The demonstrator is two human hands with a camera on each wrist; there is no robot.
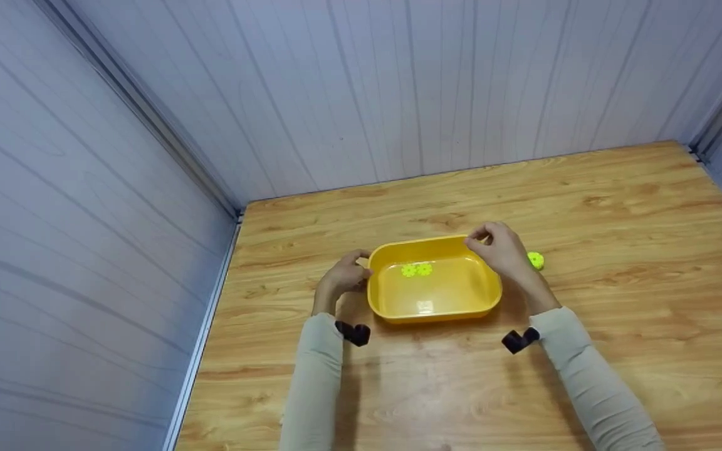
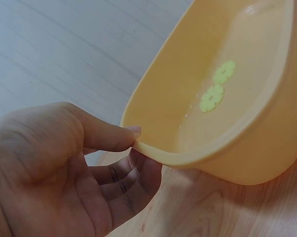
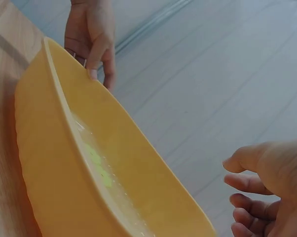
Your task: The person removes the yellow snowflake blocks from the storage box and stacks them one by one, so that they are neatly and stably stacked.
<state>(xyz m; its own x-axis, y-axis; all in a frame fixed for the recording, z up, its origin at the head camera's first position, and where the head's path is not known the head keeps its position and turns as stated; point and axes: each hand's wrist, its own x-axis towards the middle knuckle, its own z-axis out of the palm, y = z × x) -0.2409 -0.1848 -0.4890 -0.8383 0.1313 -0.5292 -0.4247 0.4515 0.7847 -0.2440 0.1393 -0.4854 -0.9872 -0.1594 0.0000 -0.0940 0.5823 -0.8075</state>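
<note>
A yellow plastic basin (image 1: 436, 317) stands on the wooden table. Two small yellow-green flower-shaped pieces (image 2: 211, 98) lie side by side on its floor. My left hand (image 1: 343, 275) pinches the basin's rim at the left end, thumb on the inside and fingers curled underneath, as the left wrist view shows. Over the far right corner of the basin hovers my right hand (image 1: 500, 250), its fingers loosely bent with nothing between them; the right wrist view shows this hand (image 3: 272, 190) apart from the rim. Another yellow-green flower piece (image 1: 536, 260) lies on the table, partly hidden behind my right hand.
The wood-grain table (image 1: 637, 250) reaches back to a pale panelled wall (image 1: 411, 88). A second panelled wall (image 1: 73, 225) borders it on the left, with a metal strip along the edge. Dark wrist mounts (image 1: 353, 333) stick out from both sleeves.
</note>
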